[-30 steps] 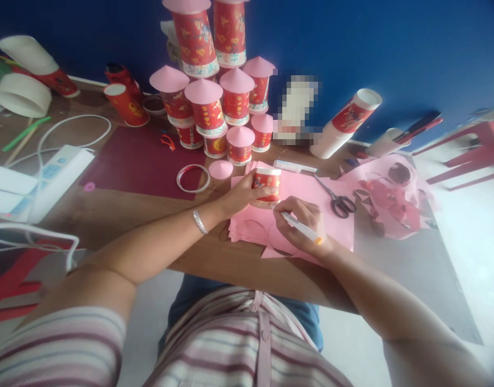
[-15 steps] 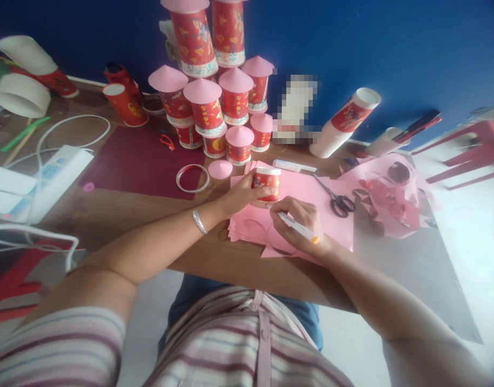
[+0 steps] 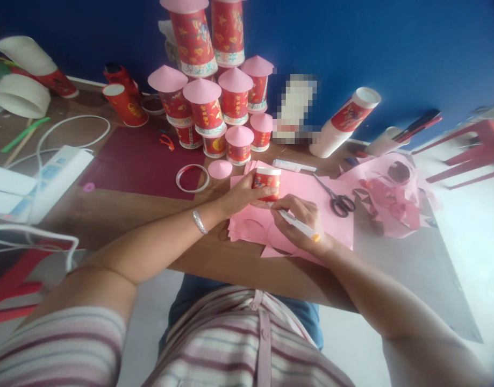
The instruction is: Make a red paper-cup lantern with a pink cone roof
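My left hand (image 3: 241, 194) grips a small red paper cup (image 3: 266, 181) that stands upside down on a sheet of pink paper (image 3: 307, 193). Just right of it, my right hand (image 3: 301, 221) is closed on a white pen (image 3: 299, 226) with an orange end. The pen's tip rests on the paper at the cup's base. A silver bracelet (image 3: 199, 221) circles my left wrist.
Scissors (image 3: 337, 199) and a glue stick (image 3: 293, 166) lie on the pink paper. Behind stand several red cups with pink cone lids (image 3: 206, 110). A cut cup ring (image 3: 192, 178), a pink cone (image 3: 220, 169), pink scraps (image 3: 392, 196) and a white power strip (image 3: 49, 180) lie around.
My right hand with the pen has crept a little left and closer round the cup's base. The left hand and the cup have stayed put.
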The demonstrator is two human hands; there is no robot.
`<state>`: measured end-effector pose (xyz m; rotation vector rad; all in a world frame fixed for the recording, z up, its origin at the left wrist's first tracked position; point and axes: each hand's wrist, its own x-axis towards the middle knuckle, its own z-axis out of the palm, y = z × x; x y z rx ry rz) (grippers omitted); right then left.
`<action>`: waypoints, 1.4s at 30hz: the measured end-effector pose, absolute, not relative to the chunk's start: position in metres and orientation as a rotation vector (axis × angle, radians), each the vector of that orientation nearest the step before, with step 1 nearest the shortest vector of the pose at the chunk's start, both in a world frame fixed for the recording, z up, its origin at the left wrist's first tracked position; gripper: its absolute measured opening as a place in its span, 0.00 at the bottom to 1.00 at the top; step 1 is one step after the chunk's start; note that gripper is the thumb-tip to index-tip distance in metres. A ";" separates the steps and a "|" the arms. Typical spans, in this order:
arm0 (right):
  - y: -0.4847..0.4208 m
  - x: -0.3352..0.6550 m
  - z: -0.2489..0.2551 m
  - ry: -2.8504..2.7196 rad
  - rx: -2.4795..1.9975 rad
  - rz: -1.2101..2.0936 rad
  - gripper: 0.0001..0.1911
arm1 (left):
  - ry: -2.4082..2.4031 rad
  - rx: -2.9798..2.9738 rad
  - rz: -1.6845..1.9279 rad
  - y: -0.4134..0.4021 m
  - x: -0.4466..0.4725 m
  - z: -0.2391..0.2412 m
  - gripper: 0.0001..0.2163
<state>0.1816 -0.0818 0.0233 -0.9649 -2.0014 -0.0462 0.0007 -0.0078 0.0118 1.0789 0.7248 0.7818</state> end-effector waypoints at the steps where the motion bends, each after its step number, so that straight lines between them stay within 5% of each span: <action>1: -0.082 0.182 0.023 -2.001 -0.972 -0.048 0.06 | 0.718 1.075 0.776 -0.008 0.001 0.012 0.26; 42: -0.082 0.187 0.025 -2.015 -1.012 0.004 0.06 | 0.649 1.126 0.753 -0.005 0.001 0.009 0.25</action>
